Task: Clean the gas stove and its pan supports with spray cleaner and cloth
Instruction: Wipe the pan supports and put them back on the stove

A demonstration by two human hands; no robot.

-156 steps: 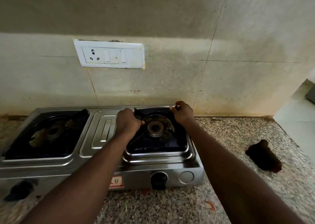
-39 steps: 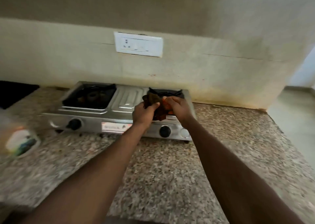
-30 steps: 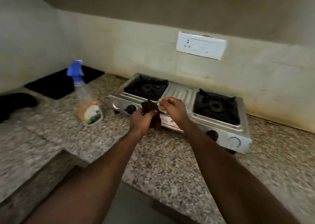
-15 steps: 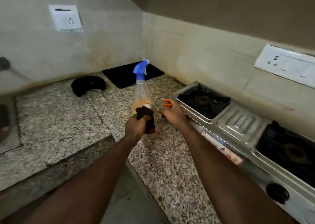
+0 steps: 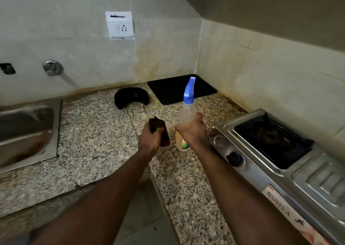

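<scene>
Single head-worn wide-angle view, looking forward and down from standing height into the corner of an L-shaped granite counter (image 5: 89,138). Both forearms are entering from the bottom edge, hands near frame centre, close to the lens. Sink (image 5: 28,132) is sitting at left edge, gas stove (image 5: 280,160) cropped at right. No second view to overlap.

Speckled granite counter (image 5: 89,132) wrapping an inside corner at 12 o'clock; stained pale tiled walls (image 5: 261,73); white switch socket (image 5: 119,25) at 11; steel sink (image 5: 28,132) at 9; wall tap (image 5: 52,68) above; dim light.
</scene>
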